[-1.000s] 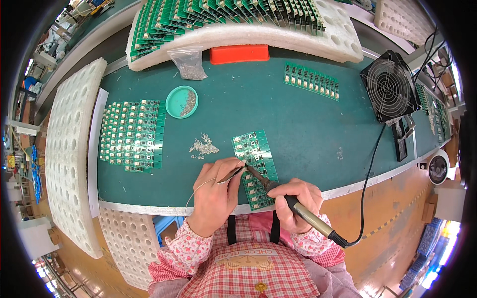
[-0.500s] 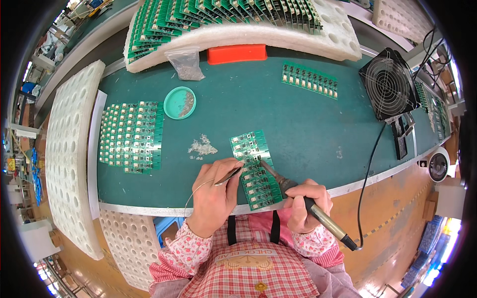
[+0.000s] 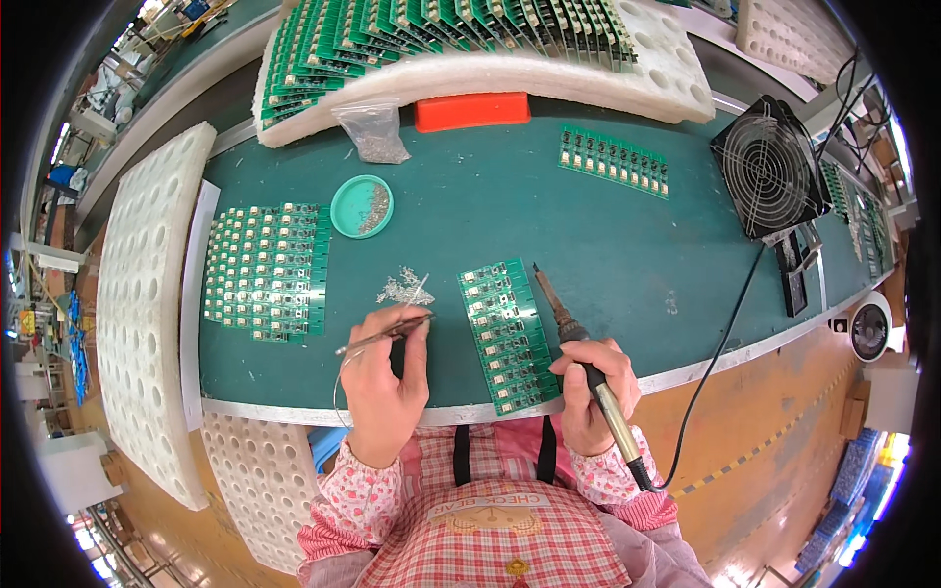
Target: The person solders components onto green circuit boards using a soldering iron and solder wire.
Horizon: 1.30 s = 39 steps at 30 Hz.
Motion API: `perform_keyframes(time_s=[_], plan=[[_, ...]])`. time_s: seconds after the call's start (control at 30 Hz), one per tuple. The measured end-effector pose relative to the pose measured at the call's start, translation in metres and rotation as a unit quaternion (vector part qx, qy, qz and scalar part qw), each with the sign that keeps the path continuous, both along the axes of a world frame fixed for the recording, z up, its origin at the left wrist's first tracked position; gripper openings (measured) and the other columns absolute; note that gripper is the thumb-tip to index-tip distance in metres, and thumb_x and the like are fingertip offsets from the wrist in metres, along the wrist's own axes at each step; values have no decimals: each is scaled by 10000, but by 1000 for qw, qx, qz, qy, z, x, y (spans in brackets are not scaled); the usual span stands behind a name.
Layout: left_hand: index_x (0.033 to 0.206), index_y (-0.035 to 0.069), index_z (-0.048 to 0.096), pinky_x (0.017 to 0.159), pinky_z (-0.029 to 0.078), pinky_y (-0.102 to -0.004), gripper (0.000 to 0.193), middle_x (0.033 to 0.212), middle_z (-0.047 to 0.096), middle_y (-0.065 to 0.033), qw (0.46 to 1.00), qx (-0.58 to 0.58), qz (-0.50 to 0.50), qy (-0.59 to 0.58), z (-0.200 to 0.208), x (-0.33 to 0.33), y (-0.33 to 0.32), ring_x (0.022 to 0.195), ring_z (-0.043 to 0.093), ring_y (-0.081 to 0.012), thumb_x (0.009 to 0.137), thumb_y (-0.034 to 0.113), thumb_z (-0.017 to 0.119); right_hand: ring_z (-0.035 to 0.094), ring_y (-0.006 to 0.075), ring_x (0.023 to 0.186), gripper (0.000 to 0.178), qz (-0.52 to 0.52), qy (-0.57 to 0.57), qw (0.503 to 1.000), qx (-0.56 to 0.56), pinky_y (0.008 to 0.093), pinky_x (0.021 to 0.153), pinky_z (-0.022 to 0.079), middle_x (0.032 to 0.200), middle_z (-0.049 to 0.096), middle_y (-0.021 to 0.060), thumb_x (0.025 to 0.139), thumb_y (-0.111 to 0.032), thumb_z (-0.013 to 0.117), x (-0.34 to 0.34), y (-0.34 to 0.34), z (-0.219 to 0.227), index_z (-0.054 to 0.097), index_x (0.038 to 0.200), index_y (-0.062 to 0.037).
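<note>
One circuit panel (image 3: 506, 336) lies on the table (image 3: 461, 211); left of it, the curled left hand (image 3: 380, 400) pinches tweezers (image 3: 372, 339); right of it, the right hand (image 3: 594, 394) grips a soldering iron (image 3: 615, 419), tip forward.

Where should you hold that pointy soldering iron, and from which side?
Probably best to hold the soldering iron by its thick handle, coming from the person's side, as the right hand does. The handle slants down that way, while the narrow metal tip points away.
</note>
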<state>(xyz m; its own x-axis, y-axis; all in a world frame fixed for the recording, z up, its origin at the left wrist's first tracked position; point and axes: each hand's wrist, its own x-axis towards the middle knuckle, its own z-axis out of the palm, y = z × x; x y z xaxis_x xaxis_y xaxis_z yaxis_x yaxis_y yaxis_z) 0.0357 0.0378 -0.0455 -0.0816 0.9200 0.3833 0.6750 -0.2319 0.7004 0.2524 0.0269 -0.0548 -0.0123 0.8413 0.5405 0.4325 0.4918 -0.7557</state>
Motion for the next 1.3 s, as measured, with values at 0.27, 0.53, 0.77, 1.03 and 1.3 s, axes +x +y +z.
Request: perform_keyframes(time_s=[0.27, 0.53, 0.77, 1.03, 1.3], plan=[[1064, 8, 639, 675, 521, -258, 136, 821, 682, -72, 999, -14, 32, -3, -5, -6, 6, 709, 682, -133, 933, -30, 635, 629, 217, 645, 165, -15, 12, 1000, 4, 314, 587, 509, 813, 702, 113, 890, 0, 676, -1, 0, -3, 636, 1050, 3], [1067, -3, 631, 656, 530, -268, 136, 833, 688, -89, 999, 8, 19, 43, -11, -8, 7, 700, 688, -151, 933, -23, 638, 617, 213, 619, 143, -22, -4, 1000, 16, 313, 579, 500, 753, 686, 88, 916, -36, 666, -1, -1, -3, 627, 1051, -9], [995, 15, 641, 712, 502, -364, 192, 1010, 705, -92, 999, 1, 33, 33, -9, -4, 7, 797, 656, -281, 835, -68, 705, 617, 211, 617, 136, -24, 6, 1000, 14, 310, 580, 499, 733, 680, 76, 930, -64, 661, -2, -1, -4, 630, 1053, -16], [1006, 14, 641, 706, 502, -361, 207, 1026, 707, -93, 999, 6, 22, 36, -9, -4, 8, 793, 655, -280, 831, -76, 704, 623, 211, 623, 141, -24, 10, 1000, 6, 309, 584, 503, 729, 680, 74, 928, -61, 661, 0, -2, -4, 631, 1058, -16], [1042, -9, 639, 670, 530, -293, 127, 966, 687, -98, 998, 24, 12, 60, -10, -6, 8, 719, 674, -191, 918, -32, 651, 625, 212, 630, 130, -24, 16, 1000, 9, 309, 586, 503, 741, 683, 78, 922, -49, 662, -1, -2, -3, 642, 1044, -12]])
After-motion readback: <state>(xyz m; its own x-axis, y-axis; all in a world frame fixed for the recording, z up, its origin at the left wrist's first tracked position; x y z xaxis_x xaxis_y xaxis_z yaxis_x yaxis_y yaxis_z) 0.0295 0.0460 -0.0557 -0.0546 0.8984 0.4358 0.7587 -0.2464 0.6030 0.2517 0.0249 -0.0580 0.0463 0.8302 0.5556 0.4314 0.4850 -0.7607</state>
